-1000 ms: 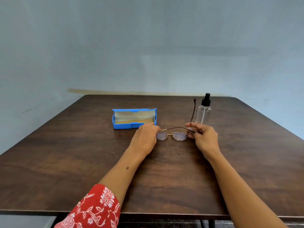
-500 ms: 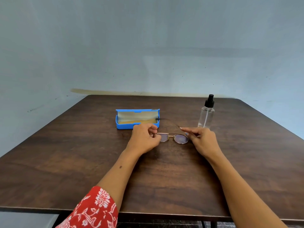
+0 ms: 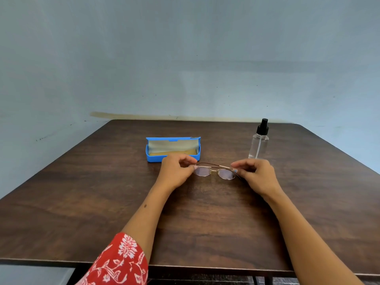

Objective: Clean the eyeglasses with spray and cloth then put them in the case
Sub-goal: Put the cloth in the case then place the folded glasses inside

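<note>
A pair of thin gold-and-brown wire-framed eyeglasses with oval lenses sits low over the middle of the dark brown wood-grain table, held between the person's two hands. Whether the frame touches the tabletop cannot be told. The left hand has its fingers curled, the thumb and fingertips pinching the frame at its left end beside the left lens. The right hand is likewise curled, its thumb and forefinger pinching the right end of the frame, with a pale blue painted nail showing next to the right lens. A brown temple arm lies folded along the top of the frame, running from one hand to the other.

Just behind the left hand stands an open bright blue rectangular plastic glasses case, its lid raised toward the wall, showing a pale lining inside the lid and a tan, mustard-coloured layer in the tray; whether that layer is lining or a folded cloth cannot be told. Behind the right hand a clear cylindrical spray bottle with a black pump top stands upright on the table, well apart from the case. A red sleeve with a white floral print covers the left upper forearm at the near table edge. A pale blue-grey wall rises behind the table
</note>
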A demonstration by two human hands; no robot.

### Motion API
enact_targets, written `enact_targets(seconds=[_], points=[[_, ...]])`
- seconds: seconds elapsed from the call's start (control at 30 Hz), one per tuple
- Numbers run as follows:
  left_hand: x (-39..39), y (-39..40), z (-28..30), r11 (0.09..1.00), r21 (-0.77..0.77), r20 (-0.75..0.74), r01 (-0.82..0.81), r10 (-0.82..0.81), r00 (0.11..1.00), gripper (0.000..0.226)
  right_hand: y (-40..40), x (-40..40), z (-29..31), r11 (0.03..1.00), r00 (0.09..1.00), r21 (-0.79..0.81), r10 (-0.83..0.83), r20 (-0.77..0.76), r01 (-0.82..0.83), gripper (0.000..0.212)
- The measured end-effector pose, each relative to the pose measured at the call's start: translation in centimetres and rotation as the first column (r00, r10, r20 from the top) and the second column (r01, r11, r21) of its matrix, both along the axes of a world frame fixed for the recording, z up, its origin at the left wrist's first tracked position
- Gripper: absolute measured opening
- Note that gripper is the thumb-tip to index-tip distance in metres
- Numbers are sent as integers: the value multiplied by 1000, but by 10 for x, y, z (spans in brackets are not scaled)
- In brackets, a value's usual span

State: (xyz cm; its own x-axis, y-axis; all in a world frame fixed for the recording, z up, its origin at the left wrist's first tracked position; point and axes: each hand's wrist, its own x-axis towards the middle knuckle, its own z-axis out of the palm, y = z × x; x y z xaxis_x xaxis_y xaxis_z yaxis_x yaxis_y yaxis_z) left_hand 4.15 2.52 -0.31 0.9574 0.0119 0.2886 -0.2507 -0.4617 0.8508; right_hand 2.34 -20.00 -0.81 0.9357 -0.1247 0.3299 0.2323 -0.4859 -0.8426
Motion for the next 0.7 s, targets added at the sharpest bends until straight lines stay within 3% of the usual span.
enact_targets(seconds=[0.1,0.23,0.4,0.57,0.7], points=[[-3,2,8,916,-400,-173,40,-119,978,16,-4,0,3,951,996,307,66,-61,-44,16],[-9,6,17,746,-665,-265,34,-278,923,14,-5,-1,9,815,980,575,166,-111,-73,12],[-10,10,23,650,-760,-303,-8,-342,889,16,-6,-4,13,726,964,685,222,-148,-62,9],[-9,12,22,692,-719,-371,-61,-308,876,15,-3,-3,12,710,959,700,241,-147,-71,7],[-8,17,20,672,-734,-383,-103,-283,879,14,2,-2,10,694,961,713,254,-111,-100,13]])
